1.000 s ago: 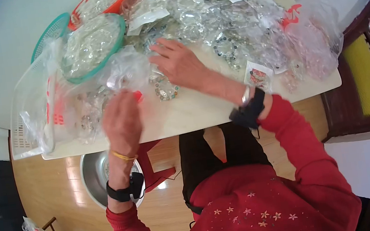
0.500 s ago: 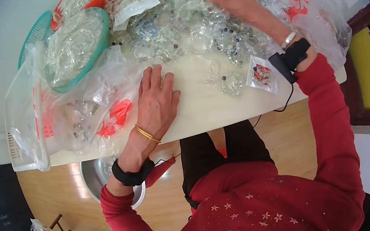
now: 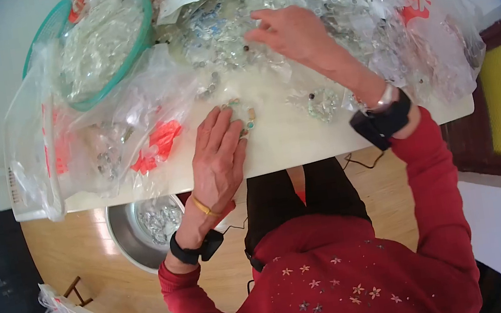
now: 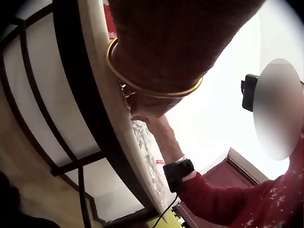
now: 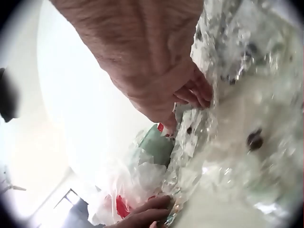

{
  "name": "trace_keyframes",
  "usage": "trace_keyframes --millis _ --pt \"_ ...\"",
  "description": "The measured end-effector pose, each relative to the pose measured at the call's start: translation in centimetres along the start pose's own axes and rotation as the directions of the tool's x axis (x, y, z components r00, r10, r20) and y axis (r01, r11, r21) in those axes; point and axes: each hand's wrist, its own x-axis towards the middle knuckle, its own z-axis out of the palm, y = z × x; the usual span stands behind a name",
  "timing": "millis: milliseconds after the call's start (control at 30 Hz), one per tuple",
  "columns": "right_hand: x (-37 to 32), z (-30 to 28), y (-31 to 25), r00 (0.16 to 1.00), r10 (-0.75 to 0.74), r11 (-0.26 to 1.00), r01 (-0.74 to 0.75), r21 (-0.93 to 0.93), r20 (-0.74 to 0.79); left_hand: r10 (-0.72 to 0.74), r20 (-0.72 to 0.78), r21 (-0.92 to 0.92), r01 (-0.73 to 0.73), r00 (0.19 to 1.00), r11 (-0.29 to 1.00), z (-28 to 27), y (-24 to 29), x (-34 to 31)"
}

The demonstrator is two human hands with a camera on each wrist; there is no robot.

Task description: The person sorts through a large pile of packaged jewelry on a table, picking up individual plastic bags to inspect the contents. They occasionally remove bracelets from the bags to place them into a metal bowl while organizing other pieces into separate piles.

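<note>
The left hand (image 3: 218,154) lies nearly flat on the table with extended fingers, touching a small packet with a beaded bracelet (image 3: 251,118) at its fingertips. Above the near side of a large pile of clear bracelet packets (image 3: 334,23) is the right hand (image 3: 294,34), its fingers loosely bent and nothing plainly held. In the right wrist view, the right hand (image 5: 142,61) has its fingertips against the packets (image 5: 190,137), partly hidden; the left hand (image 5: 147,213) shows below. A packet of pale green beads (image 3: 322,105) lies below the right forearm.
A green basket of packets (image 3: 148,27) stands at the back left, beside a white basket (image 3: 13,183) draped with clear plastic bags (image 3: 152,93). Another bag (image 3: 448,32) is at the right. A metal basin (image 3: 122,238) sits on the floor.
The right hand has moved left from the far part of the pile. The left hand has shifted slightly down, and a bracelet packet now shows at its fingers.
</note>
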Motion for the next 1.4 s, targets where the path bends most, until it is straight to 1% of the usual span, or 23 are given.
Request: trace_keyframes --millis 67,100,167,233,300,433,467,500,533,567,600,633,667,700,733,767,933,1067,1167,1200,1300,1333,1400 --pt "1.8 2.7 -1.8 0.996 -0.021 0.993 0.031 -0.110 0.089 0.013 -0.046 0.025 -0.012 0.999 1.000 0.2 -0.4 0.2" --pt "2.4 3.5 -2.8 0.992 -0.078 0.993 0.087 -0.083 0.098 0.019 -0.068 0.037 -0.017 0.997 0.999 0.3 -0.6 0.0" --pt "2.6 4.5 -2.6 0.997 -0.004 1.000 0.004 -0.003 -0.082 0.015 -0.094 0.052 -0.010 0.996 0.999 0.5 -0.6 -0.3" --pt "2.7 5.8 -1.2 0.967 0.027 0.978 0.027 0.208 -0.254 -0.014 -0.112 0.080 0.023 0.994 0.997 0.4 -0.5 -0.5" --pt "2.3 4.0 -1.8 0.976 0.123 0.982 -0.095 0.162 -0.177 0.008 -0.118 0.036 -0.003 0.993 0.999 0.3 -0.4 -0.6" --pt "1.1 1.6 -2.2 0.966 0.063 0.998 -0.063 0.005 -0.250 0.004 -0.169 0.047 0.004 0.986 0.999 -0.3 -0.1 -0.7" --pt "0.3 0.8 -2.8 0.974 0.179 0.958 -0.140 0.250 -0.142 0.007 -0.172 0.046 0.001 0.985 0.999 -0.4 -0.3 -0.9" --pt "-0.4 0.2 -3.3 0.964 0.267 0.852 -0.231 0.470 -0.009 0.017 -0.244 0.016 -0.014 0.970 1.000 -0.4 -0.6 -1.2" --pt "-1.2 -0.3 -3.6 0.937 0.322 0.688 -0.332 0.646 0.138 0.027 -0.312 -0.019 -0.035 0.950 0.999 -0.4 -0.9 -1.6" --pt "-2.3 -0.3 -4.4 0.936 0.296 0.614 -0.339 0.713 0.190 0.034 -0.374 -0.065 -0.062 0.927 0.996 -0.1 -0.9 -1.8" --pt "-3.4 -0.2 -5.5 0.932 0.278 0.533 -0.352 0.769 0.233 0.043 -0.366 -0.096 -0.084 0.930 0.992 -0.1 -0.6 -2.1" --pt "-4.4 -0.1 -6.5 0.933 0.227 0.434 -0.354 0.828 0.279 -0.226 -0.290 -0.413 0.091 0.930 0.906 -0.2 -0.4 -2.3" --pt "-5.2 0.0 -7.4 0.935 0.169 0.328 -0.353 0.876 0.313 -0.450 -0.122 -0.666 0.264 0.885 0.698 -0.1 0.0 -2.3" --pt "-5.8 0.0 -7.7 0.930 0.203 0.334 -0.359 0.871 0.306 -0.435 -0.101 -0.682 0.256 0.895 0.685 -0.5 0.6 -1.8" --pt "-6.2 0.1 -8.2 0.922 0.148 0.287 -0.385 0.877 0.356 -0.525 -0.027 -0.882 0.227 0.850 0.413 -1.4 1.4 -1.3" --pt "-6.5 0.1 -8.6 0.912 0.082 0.238 -0.409 0.881 0.401 -0.591 0.074 -0.981 0.166 0.804 0.102 -2.1 1.8 -1.0" --pt "-7.9 0.1 -9.0 0.929 0.029 0.231 -0.366 0.902 0.369 -0.588 0.087 -0.974 0.192 0.804 0.118 -2.2 2.2 -0.3" --pt "-8.9 0.6 -9.0 0.936 -0.011 0.159 -0.345 0.925 0.351 -0.621 0.128 -0.958 0.260 0.773 0.125 -2.1 2.3 -0.1" --pt "-9.6 0.9 -8.8 0.938 0.010 0.038 -0.347 0.937 0.347 -0.598 0.176 -0.942 0.310 0.782 0.128 -1.8 2.1 -0.6" --pt "-9.9 0.7 -8.9 0.939 0.006 0.037 -0.344 0.938 0.344 -0.598 0.172 -0.942 0.309 0.783 0.134 -1.6 2.4 -0.7" --pt "-10.3 0.1 -10.1 0.910 0.064 0.205 -0.415 0.886 0.411 -0.622 0.185 -0.906 0.377 0.761 0.192 -2.2 3.4 -0.9" --pt "-10.1 -0.3 -10.7 0.911 0.020 0.203 -0.407 0.891 0.412 -0.644 0.151 -0.905 0.367 0.750 0.215 -3.0 3.7 -1.4" --pt "-10.0 -1.1 -11.5 0.871 0.053 0.445 -0.459 0.769 0.489 -0.742 0.175 -0.959 0.283 0.647 0.020 -4.4 5.2 -2.2"
